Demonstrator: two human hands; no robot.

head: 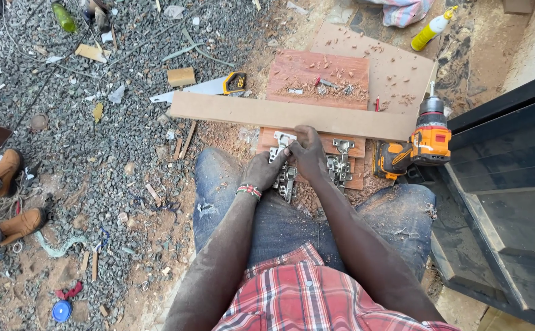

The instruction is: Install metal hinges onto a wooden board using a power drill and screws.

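Both my hands meet over a metal cabinet hinge (283,142) at the near edge of a reddish wooden board (316,76). My left hand (260,171), with a beaded wristband, grips the hinge from the left. My right hand (308,153) closes on it from the right and above. Several more hinges (341,163) lie on the board's near end and between my knees. A long pale plank (292,114) lies across the board just beyond my hands.
An orange cordless drill (424,142) stands at the right beside a dark cabinet (500,184). A handsaw (209,86), a yellow glue bottle (430,29) and wood scraps lie on gravel. Another person's brown boots (10,196) are at the left.
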